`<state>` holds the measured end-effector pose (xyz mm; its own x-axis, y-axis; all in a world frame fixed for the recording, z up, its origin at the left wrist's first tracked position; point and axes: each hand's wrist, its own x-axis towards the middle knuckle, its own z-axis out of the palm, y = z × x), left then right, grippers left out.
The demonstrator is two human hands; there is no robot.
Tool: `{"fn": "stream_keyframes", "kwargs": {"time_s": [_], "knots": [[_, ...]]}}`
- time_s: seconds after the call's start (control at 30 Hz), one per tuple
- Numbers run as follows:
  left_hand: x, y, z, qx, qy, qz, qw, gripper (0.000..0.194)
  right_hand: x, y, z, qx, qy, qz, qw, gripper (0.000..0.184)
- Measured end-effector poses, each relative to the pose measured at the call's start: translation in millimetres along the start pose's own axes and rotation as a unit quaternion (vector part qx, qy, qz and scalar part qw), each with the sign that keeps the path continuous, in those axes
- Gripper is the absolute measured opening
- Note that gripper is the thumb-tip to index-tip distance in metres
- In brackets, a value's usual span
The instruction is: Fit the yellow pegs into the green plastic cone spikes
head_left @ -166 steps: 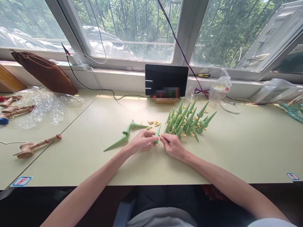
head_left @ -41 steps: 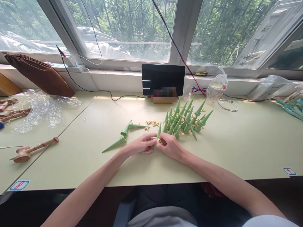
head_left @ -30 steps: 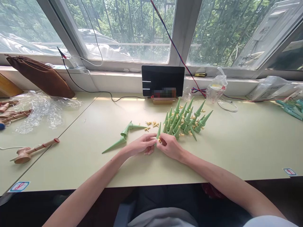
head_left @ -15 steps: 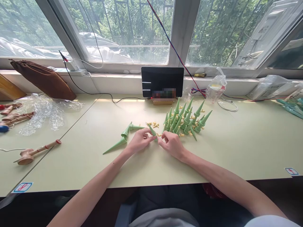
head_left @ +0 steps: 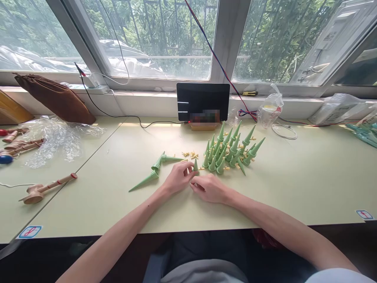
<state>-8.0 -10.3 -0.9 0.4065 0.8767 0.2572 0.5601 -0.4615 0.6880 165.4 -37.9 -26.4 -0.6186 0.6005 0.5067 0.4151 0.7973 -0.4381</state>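
Observation:
Between the fingertips of my left hand is a green plant watering spike, held point up at the table. A small yellow valve sticks out from its right side. Just below and to the right, my right hand is curled closed with its fingertips pointing left; nothing shows in it. Many finished-looking green spikes with yellow valves stand crowded beyond my right hand. To the left lie 3 loose spikes on their sides. Several loose yellow valves lie behind my left hand.
A dark tablet stands at the back by the window. A bagged cup and a coiled white cable are to its right. Wooden kendamas, clear plastic wrap and a brown pouch lie at left.
Both hands had been together at the spike and its yellow valve. The spike now stands upright in my left hand, and my right hand has drawn down and left, away from the valve.

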Motion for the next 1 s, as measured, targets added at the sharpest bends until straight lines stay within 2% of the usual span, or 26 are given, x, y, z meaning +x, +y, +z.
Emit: {"fn": "stream_keyframes", "kwargs": {"time_s": [0.23,0.53,0.67,0.83,1.0], "knots": [[0,0,0.5,0.006,0.010,-0.004,1.000,0.017,0,3,-1,-0.010,-0.021,0.007,1.000,0.026],[-1,0,-0.6,0.018,0.007,0.006,1.000,0.020,0,1,-2,-0.013,-0.002,0.005,1.000,0.036],[-1,-3,-3.7,0.054,0.029,0.005,0.998,0.019,0,2,-3,-0.009,0.005,0.014,1.000,0.046],[0,-7,-10.7,0.077,0.051,-0.033,0.995,0.018,0,2,-3,-0.018,-0.004,0.016,1.000,0.050],[3,-9,-19.3,0.029,0.017,-0.093,0.995,0.032,1,1,-5,-0.023,-0.011,0.015,1.000,0.050]]}}
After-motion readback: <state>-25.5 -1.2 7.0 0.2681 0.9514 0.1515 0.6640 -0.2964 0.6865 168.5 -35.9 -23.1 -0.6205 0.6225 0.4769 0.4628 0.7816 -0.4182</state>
